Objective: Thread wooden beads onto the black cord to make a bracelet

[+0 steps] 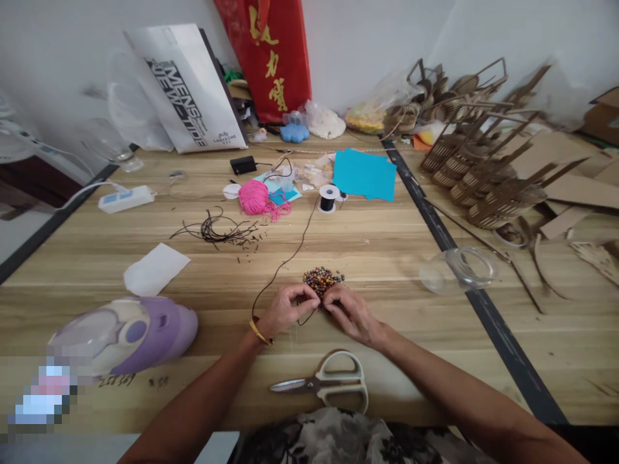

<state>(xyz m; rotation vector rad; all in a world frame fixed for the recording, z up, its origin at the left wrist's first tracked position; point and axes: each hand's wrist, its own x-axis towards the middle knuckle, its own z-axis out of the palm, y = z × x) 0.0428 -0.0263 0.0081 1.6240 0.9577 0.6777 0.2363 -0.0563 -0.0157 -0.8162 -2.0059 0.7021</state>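
My left hand (pixel 290 308) is closed in a pinch, with black cord (pixel 304 241) at its fingers; a short loop of it hangs below the fingertips. Fingertip to fingertip with it, my right hand (pixel 352 314) is pinched too; what it grips is too small to make out. Just beyond both hands lies a small heap of multicoloured beads (pixel 322 278). The cord runs past my left wrist and back to a white spool (pixel 327 200) wound with black. Between my forearms, white-handled scissors (pixel 322 385) rest on the wooden table (pixel 387 258).
Cut black cords (pixel 213 229) and pink yarn (pixel 254 197) lie ahead on the left, blue sheets (pixel 365 174) at the back. A purple-and-white device (pixel 159 335) sits left. Right are a clear tape-like roll (pixel 471 269) and small woven baskets (pixel 503 196).
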